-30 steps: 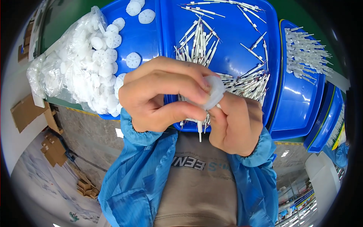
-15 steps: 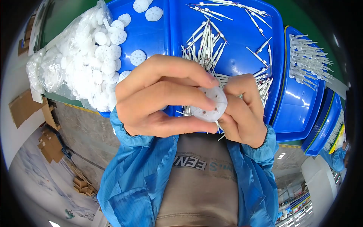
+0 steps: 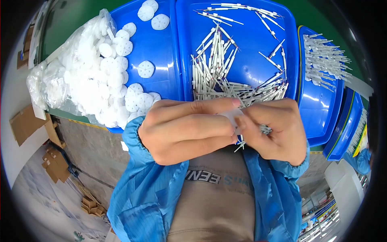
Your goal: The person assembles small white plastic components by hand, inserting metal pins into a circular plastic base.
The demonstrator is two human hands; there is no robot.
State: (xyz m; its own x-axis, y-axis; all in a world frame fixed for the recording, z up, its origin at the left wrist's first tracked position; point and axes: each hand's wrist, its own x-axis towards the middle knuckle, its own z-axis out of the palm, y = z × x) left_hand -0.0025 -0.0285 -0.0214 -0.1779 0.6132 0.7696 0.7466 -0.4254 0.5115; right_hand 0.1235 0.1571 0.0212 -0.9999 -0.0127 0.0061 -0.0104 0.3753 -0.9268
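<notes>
In front of my chest a white plastic disc (image 3: 232, 117) with small holes is pinched between my two hands, mostly covered by fingers. My left hand (image 3: 187, 131) is closed on its left side, fingers stretched across it. The thumb and fingertips of my right hand (image 3: 278, 131) grip the right side of the same disc. Whether a stick is also between my right fingers cannot be made out. Behind the hands, thin white sticks (image 3: 213, 60) with dark tips lie heaped in a blue tray (image 3: 254, 44).
Left of the sticks, another blue tray (image 3: 163, 52) holds loose white discs (image 3: 146, 69). A clear plastic bag (image 3: 60, 76) spills many more discs over it. On the right, a blue tray (image 3: 318, 113) carries a stack of white pieces (image 3: 326, 60), with further trays beyond.
The disc has tilted, so its holed face no longer shows. My left hand has turned and shifted slightly right and down; my right hand has moved right, its thumb now on the disc.
</notes>
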